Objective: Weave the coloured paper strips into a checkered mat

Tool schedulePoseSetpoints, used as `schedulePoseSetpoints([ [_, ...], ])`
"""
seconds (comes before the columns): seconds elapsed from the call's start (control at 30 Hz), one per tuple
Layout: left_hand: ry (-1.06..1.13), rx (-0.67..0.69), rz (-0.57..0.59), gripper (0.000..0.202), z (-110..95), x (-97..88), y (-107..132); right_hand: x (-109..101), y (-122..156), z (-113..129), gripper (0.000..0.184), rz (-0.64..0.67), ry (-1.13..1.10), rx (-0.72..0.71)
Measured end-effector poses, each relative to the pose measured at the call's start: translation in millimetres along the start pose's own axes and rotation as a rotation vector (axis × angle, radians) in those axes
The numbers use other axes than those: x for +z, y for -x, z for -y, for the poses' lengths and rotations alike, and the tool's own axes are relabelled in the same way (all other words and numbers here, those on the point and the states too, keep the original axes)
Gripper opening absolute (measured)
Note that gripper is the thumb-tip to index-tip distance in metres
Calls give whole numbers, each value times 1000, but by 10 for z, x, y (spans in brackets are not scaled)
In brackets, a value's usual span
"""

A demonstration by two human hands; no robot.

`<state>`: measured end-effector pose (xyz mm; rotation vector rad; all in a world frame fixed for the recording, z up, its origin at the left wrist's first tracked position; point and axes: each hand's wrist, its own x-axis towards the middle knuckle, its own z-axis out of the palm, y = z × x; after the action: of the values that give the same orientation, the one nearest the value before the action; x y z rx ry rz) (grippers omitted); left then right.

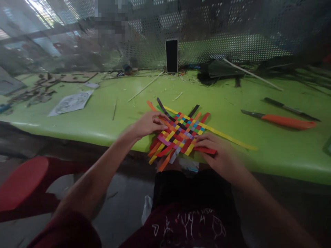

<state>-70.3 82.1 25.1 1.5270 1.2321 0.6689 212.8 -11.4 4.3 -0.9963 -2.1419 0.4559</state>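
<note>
A woven mat of coloured paper strips (182,132) lies at the near edge of the green table (103,113), loose strip ends sticking out on all sides. My left hand (147,124) rests on its left edge, fingers pinched on an orange strip. My right hand (219,155) presses on the mat's lower right corner, fingers closed over a red strip (205,150). A long yellow strip (230,137) runs out to the right from under the weave.
An orange-handled knife (281,120) and a dark blade (289,109) lie at the right. A phone (171,55) stands against the perforated back wall. Thin sticks, a printed sheet (71,102) and cardboard scraps lie at the left. A red stool (23,182) stands below left.
</note>
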Motion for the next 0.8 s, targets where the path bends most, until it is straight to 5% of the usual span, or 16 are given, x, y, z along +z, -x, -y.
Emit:
schedulePoseSetpoints([
  [0.27, -156, 119, -146, 32, 50, 116, 59, 3, -3, 1, 17, 6, 9, 13],
  [0.4, -453, 207, -213, 28, 7, 71, 194, -19, -32, 15, 20, 44, -10, 44],
  [0.63, -645, 611, -75, 17, 107, 54, 365, 36, -180, 57, 14, 73, 68, 83],
  [0.8, -587, 683, -52, 14, 305, 101, 380, 140, -236, 75, 9, 29, 186, 105],
])
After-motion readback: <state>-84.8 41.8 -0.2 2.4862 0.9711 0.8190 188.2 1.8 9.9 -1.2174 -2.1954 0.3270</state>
